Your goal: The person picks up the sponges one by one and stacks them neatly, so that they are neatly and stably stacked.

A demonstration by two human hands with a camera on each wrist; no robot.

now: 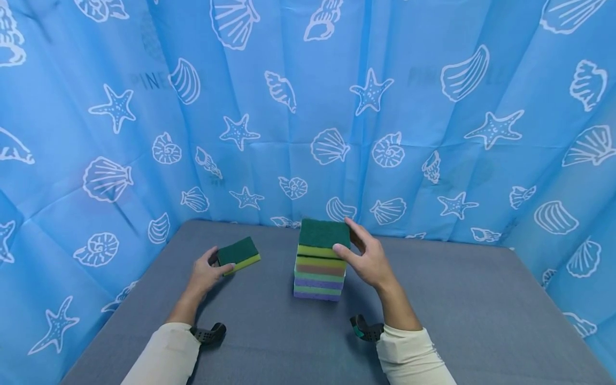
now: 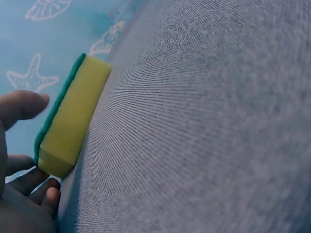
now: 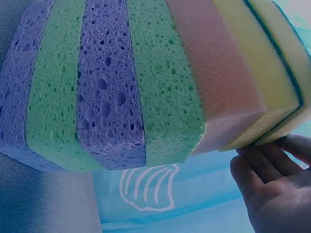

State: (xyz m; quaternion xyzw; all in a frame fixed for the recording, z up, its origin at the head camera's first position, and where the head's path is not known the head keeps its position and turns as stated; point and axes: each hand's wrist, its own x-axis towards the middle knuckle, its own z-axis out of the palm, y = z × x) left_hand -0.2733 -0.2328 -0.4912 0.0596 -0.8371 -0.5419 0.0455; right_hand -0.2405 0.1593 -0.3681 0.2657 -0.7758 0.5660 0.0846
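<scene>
On the left of the table, a yellow sponge with a dark green scouring side (image 1: 238,251) lies green side up. My left hand (image 1: 206,274) is at its near left end. In the left wrist view the thumb (image 2: 24,108) stands apart above the green side, with the other fingers low by the sponge's end. A stack of sponges (image 1: 318,280) rises in the middle, purple and green layers below, pink and yellow above. My right hand (image 1: 369,260) holds the top green-and-yellow sponge (image 1: 323,233) at its right side, thumb at the front corner, fingers behind.
The grey table (image 1: 462,315) is backed by a blue curtain (image 1: 298,123) with white shells and starfish, which also closes off both sides. A dark band (image 1: 208,334) sits on the left wrist, and another band (image 1: 367,328) on the right.
</scene>
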